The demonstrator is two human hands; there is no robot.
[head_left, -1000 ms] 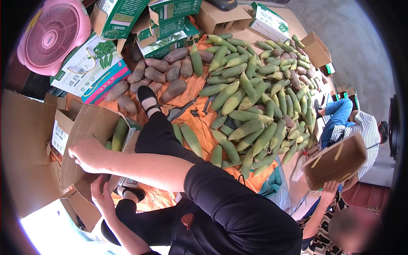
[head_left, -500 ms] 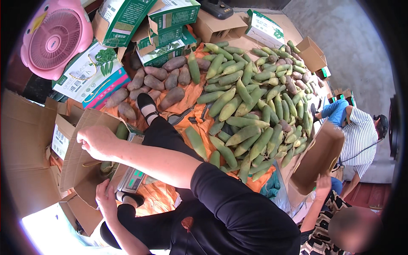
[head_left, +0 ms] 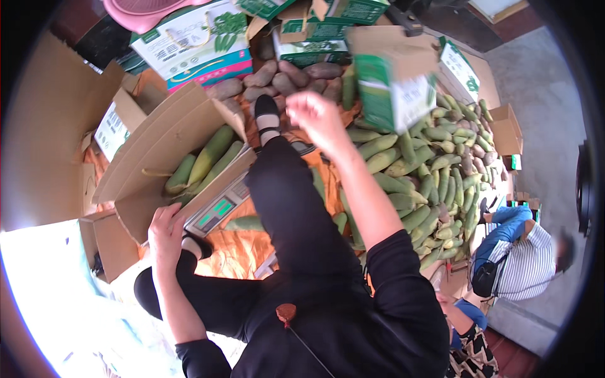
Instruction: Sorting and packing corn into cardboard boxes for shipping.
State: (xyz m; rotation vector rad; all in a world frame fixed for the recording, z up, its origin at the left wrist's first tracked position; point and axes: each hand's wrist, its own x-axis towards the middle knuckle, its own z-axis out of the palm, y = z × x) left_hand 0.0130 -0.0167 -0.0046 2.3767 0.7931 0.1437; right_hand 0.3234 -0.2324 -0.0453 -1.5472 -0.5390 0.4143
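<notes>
An open cardboard box (head_left: 154, 205) with several green radishes (head_left: 208, 160) in it stands on a digital scale (head_left: 217, 211) at the left. My left hand (head_left: 166, 230) is at the box's near corner, its fingers bent over the edge. My right hand (head_left: 315, 120) is raised above the floor by my outstretched foot, holding nothing, its fingers loosely bent and apart. To its right, a green and white carton (head_left: 394, 88), smeared by motion, hangs over the far side of a big heap of green radishes (head_left: 435, 183), apart from my hand.
Reddish-brown radishes (head_left: 258, 75) lie beyond my foot. Printed cartons (head_left: 195, 47) and a pink fan (head_left: 142, 16) stand at the back left. An orange sheet (head_left: 233, 249) covers the floor. At the right, a person in a striped shirt (head_left: 523, 264) bends down; another person's patterned sleeve (head_left: 479, 353) shows nearer.
My right arm has swung from the box on the left to the middle. My left hand has come up to the box's corner. A blurred carton now appears over the heap. The view has turned left.
</notes>
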